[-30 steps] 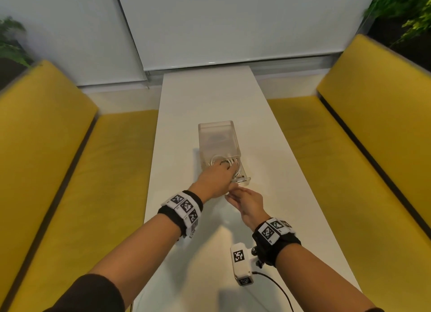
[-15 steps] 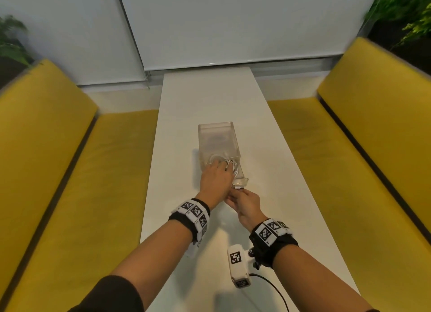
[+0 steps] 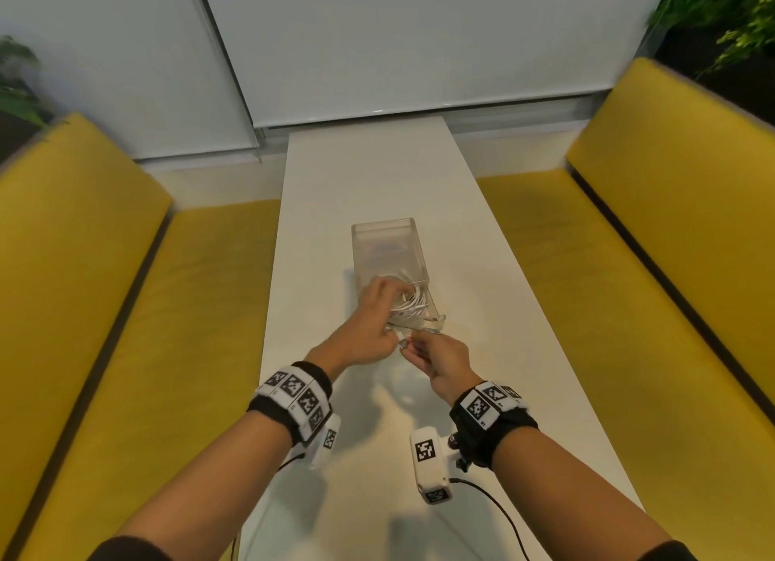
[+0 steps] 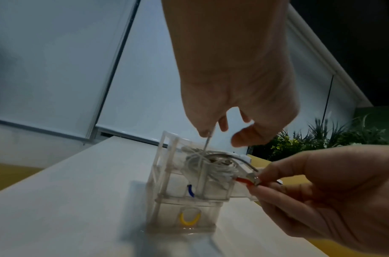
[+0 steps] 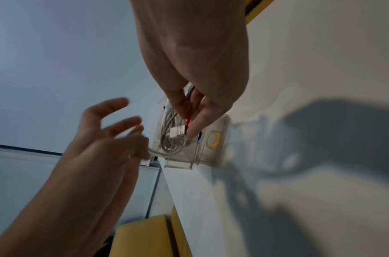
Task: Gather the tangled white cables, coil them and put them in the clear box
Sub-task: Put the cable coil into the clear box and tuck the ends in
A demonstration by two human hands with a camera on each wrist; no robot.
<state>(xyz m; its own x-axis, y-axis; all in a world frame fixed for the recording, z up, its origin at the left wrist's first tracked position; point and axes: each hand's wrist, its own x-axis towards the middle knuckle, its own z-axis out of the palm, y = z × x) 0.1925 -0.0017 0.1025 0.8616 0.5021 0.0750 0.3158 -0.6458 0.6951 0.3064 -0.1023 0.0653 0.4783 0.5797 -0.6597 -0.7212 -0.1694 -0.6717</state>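
Observation:
The clear box point(image 3: 383, 224) stands mid-table with the white cables point(image 3: 413, 302) coiled in its near end. My left hand point(image 3: 392, 308) hovers over the box's near left corner with its fingers spread. In the left wrist view, one strand point(image 4: 205, 146) runs up from the coil point(image 4: 211, 167) to the fingertips point(image 4: 203, 133), which pinch it. My right hand point(image 3: 409, 346) is at the box's near edge. It pinches the cable's metal USB plug point(image 5: 178, 132) between thumb and finger, just over the box point(image 5: 220, 121). The plug point(image 4: 253, 179) shows there too.
The narrow white table point(image 3: 377, 174) runs away from me to a wall with blinds. Yellow benches point(image 3: 105, 308) point(image 3: 629, 287) flank both sides. Plants point(image 3: 721, 23) stand behind the right backrest. The box front bears a yellow arc point(image 4: 189, 220).
My left hand has lifted off the coil and spread its fingers, drawing one strand up. The right hand has stayed at the box's near edge with the plug.

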